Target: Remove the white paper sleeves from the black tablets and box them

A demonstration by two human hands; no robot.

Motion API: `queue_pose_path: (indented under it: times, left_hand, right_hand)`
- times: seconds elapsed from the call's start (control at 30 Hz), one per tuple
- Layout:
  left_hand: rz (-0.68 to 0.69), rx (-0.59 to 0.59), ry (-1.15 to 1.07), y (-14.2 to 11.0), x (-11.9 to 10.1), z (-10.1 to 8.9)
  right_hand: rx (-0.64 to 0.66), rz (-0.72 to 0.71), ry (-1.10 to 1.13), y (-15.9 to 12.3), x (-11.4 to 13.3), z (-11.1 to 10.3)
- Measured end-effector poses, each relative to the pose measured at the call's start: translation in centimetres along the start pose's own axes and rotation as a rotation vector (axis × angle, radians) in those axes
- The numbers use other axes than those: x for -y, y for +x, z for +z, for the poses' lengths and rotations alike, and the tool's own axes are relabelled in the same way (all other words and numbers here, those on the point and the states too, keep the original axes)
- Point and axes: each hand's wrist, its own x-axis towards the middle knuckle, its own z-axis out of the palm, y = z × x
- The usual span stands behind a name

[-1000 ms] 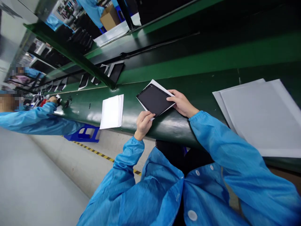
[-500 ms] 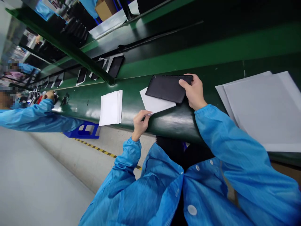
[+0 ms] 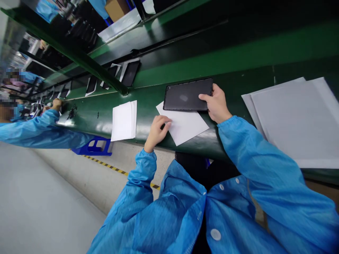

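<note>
My right hand (image 3: pixel 218 104) grips the right end of a flat black tablet-like panel (image 3: pixel 185 95), thumb on its upper face. The panel has a row of small notches along its rim and a smudge near the middle. Beneath its near edge lies a white sheet (image 3: pixel 186 125), turned at an angle on the green bench. My left hand (image 3: pixel 156 131) is at the sheet's left edge, thumb and forefinger pinched together there. The panel hides the sheet's far part.
A stack of white sheets (image 3: pixel 123 120) lies to the left, larger sheets (image 3: pixel 296 120) to the right. Black panels on white sheets (image 3: pixel 130 73) line the bench (image 3: pixel 148 91) beyond a green post (image 3: pixel 87 61). A co-worker's blue sleeve (image 3: pixel 34 128) reaches in at left, above a blue stool (image 3: pixel 99 146).
The white sheet now lies flatter and reaches farther toward me from under the panel. My left hand has shifted slightly left and up. The panel has moved slightly left and away.
</note>
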Motion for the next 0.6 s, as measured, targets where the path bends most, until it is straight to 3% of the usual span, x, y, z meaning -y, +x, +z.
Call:
queue_pose_path:
  times: [0.07,0.13,0.27,0.4,0.6]
  left_hand:
    - [-0.151,-0.057,0.147,1.3,1.8,-0.5]
    - [-0.254,-0.035,0.247,2.7,3.6,-0.9]
    - [-0.238,0.151,0.262,5.8,5.2,-1.8]
    - [-0.267,0.252,0.168,8.4,4.5,-1.9]
    - [-0.393,0.040,0.082,8.4,3.7,-1.0]
  right_hand:
    - [-0.013,-0.001,0.000,0.1,-0.1,-0.1]
    - [-0.032,-0.003,0.005,0.3,-0.4,-0.3]
    - [-0.025,-0.016,0.008,0.7,-0.9,-0.8]
    - [-0.037,0.017,0.064,0.8,-0.5,-1.1]
    - [-0.040,0.080,0.115,0.4,1.1,-1.0]
